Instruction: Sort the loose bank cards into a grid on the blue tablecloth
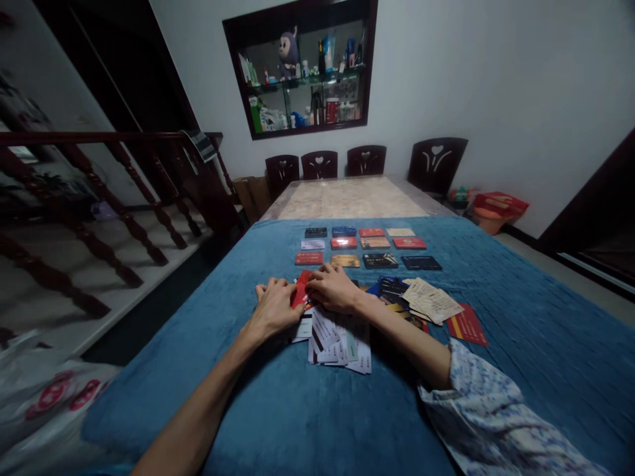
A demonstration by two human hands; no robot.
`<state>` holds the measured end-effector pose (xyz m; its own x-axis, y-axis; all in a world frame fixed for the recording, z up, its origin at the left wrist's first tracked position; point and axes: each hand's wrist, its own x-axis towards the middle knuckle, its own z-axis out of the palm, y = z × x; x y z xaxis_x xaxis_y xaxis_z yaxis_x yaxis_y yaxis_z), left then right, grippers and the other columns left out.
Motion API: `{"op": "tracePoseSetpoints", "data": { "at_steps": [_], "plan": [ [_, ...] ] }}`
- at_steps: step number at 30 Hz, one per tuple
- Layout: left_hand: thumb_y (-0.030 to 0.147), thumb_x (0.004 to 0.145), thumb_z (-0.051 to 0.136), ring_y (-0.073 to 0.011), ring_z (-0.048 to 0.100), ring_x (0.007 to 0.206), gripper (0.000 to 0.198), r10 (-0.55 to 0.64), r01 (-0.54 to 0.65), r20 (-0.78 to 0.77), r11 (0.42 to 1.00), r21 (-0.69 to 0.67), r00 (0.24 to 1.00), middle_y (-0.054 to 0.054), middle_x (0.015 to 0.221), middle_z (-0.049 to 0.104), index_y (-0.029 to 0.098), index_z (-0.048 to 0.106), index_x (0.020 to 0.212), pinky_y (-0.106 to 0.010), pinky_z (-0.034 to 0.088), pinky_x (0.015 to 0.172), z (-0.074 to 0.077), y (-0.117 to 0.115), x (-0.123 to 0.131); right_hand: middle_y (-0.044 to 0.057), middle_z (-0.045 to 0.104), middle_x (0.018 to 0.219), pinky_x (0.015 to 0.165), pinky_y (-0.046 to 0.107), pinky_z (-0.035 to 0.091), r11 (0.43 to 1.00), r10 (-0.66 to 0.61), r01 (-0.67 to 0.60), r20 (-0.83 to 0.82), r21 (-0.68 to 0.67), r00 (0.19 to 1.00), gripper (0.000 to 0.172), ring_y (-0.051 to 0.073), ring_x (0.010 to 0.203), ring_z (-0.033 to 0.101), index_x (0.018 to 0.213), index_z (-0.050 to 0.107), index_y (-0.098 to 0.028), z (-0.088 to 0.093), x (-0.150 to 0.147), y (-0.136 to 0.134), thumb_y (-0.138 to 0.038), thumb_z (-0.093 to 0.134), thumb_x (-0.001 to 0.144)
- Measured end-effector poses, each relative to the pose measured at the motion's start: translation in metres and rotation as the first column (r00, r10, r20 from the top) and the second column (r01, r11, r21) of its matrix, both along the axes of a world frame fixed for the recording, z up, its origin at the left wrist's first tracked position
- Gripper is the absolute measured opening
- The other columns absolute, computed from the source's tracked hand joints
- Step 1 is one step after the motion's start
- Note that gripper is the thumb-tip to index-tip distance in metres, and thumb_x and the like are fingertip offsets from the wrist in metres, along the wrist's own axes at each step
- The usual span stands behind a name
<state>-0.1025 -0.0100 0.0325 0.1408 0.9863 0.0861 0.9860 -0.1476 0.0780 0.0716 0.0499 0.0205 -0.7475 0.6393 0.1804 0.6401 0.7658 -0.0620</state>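
Between my two hands are red cards (pixel 300 291), gripped at their edges above the cloth. My left hand (pixel 274 305) closes on their left side, and my right hand (pixel 333 288) has its fingers bent over their right side. Beneath and in front of the hands lies a loose spread of white cards (pixel 325 330), some with dark stripes. To the right of my right wrist is a heap with beige cards (pixel 432 301), dark blue cards (pixel 393 289) and a red card with a yellow stripe (pixel 467 324). My right forearm hides part of this heap.
Beyond my hands, small card stacks stand in three rows, among them a gold stack (pixel 345 261) and a black stack (pixel 380 261). A blue cloth (pixel 520 370) covers the near table. Dark chairs (pixel 436 162) stand behind; a wooden railing (pixel 94 137) runs along the left.
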Motion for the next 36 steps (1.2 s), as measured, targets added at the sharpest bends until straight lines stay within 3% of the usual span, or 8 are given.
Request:
{"op": "tracePoseSetpoints", "data": {
  "at_steps": [11,20,29,36],
  "plan": [
    [0.036,0.087,0.051,-0.0306,0.056,0.104,0.026,-0.031,0.031,-0.015,0.999,-0.015,0.999,-0.01,0.099,0.067,0.02,0.071,0.094,-0.048,0.038,0.092,0.001,-0.001,-0.001,0.01,0.063,0.123,0.082,0.039,0.034,0.999,0.027,-0.028,-0.018,-0.032,0.999,0.03,0.028,0.112,0.043,0.117,0.067,-0.024,0.0,-0.001,-0.001,-0.034,0.044,0.1],
    [0.033,0.084,0.054,-0.0302,0.059,0.103,0.027,-0.007,0.01,0.074,0.999,-0.042,0.997,-0.01,0.1,0.07,0.02,0.072,0.099,-0.045,0.038,0.091,0.009,-0.001,-0.001,0.01,0.063,0.121,0.082,0.038,0.033,0.995,0.097,-0.097,-0.031,-0.005,0.995,0.03,0.027,0.11,0.044,0.117,0.067,-0.024,-0.001,0.0,0.001,-0.04,0.053,0.096],
    [0.034,0.081,0.056,-0.0291,0.061,0.104,0.03,0.03,-0.024,0.208,0.999,-0.03,0.978,-0.009,0.102,0.073,0.019,0.074,0.099,-0.043,0.04,0.093,0.011,0.003,-0.005,0.01,0.069,0.108,0.083,0.038,0.03,0.981,0.148,-0.127,-0.142,0.148,0.979,0.024,0.024,0.103,0.047,0.108,0.071,-0.024,-0.008,-0.002,0.007,-0.035,0.053,0.097],
    [0.023,0.078,0.054,-0.0254,0.067,0.101,0.028,0.011,0.007,0.366,0.999,-0.048,0.93,-0.006,0.101,0.076,0.019,0.076,0.094,-0.036,0.046,0.093,0.012,0.007,-0.01,0.008,0.072,0.091,0.083,0.037,0.027,0.953,0.178,-0.115,-0.21,0.282,0.961,0.024,0.022,0.096,0.049,0.098,0.071,-0.019,-0.008,-0.002,0.012,-0.027,0.048,0.099]
  ]
}}
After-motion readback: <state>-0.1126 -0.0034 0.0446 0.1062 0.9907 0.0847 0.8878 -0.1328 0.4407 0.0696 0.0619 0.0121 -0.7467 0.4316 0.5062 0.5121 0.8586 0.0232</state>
